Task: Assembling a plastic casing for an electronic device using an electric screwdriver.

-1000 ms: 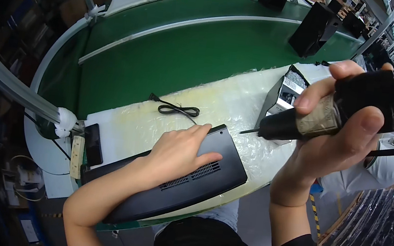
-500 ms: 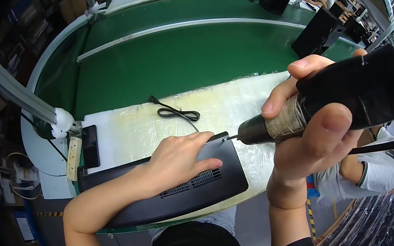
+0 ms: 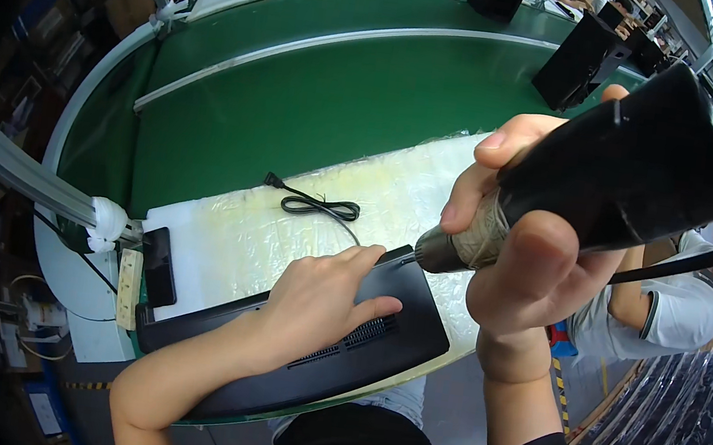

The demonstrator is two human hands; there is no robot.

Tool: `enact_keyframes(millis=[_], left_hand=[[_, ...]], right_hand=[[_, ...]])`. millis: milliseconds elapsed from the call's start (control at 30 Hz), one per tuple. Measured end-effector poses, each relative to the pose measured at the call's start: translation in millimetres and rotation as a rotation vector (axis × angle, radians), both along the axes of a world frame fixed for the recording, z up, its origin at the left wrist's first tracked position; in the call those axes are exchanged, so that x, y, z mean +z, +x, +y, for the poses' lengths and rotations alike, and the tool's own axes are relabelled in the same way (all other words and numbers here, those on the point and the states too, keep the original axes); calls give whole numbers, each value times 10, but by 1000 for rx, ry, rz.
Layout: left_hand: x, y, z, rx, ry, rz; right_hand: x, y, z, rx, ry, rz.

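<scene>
A long black casing (image 3: 420, 319) with slotted vents lies on a padded, plastic-covered sheet (image 3: 222, 233) in front of me. My left hand (image 3: 320, 298) rests on its top, fingers at the far edge and thumb spread near the vents, gripping it. In my right hand (image 3: 528, 275) is a black electric screwdriver (image 3: 622, 162) with tape around its neck, tilted down to the left. Its nose is close to the casing's far right corner; the bit is mostly hidden there. A coiled black power cord (image 3: 320, 206) runs from the casing onto the sheet.
A phone (image 3: 160, 265) and a power strip (image 3: 128, 288) lie left of the casing. Beyond is a green conveyor belt (image 3: 319, 93) with a pale rail. Black boxy units (image 3: 579, 61) stand at the back. A person in a white shirt (image 3: 667, 301) is on the right.
My right hand has brought the screwdriver down and left, so its nose now sits closer to the casing's corner. My left hand stays in place on the casing.
</scene>
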State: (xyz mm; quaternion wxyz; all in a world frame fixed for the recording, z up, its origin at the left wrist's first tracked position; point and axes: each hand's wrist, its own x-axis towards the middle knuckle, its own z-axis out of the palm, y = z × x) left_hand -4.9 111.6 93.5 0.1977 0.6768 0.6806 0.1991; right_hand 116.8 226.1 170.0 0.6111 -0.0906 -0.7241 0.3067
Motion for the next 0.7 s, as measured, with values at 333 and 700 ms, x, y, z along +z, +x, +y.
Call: enact_keyframes(millis=[333, 700], left_hand=[[4, 3, -6, -9, 21, 15], [-4, -51, -272, 45, 175, 105]], right_hand=[[-117, -71, -21, 131, -102, 127], [63, 463, 240, -75, 67, 264]])
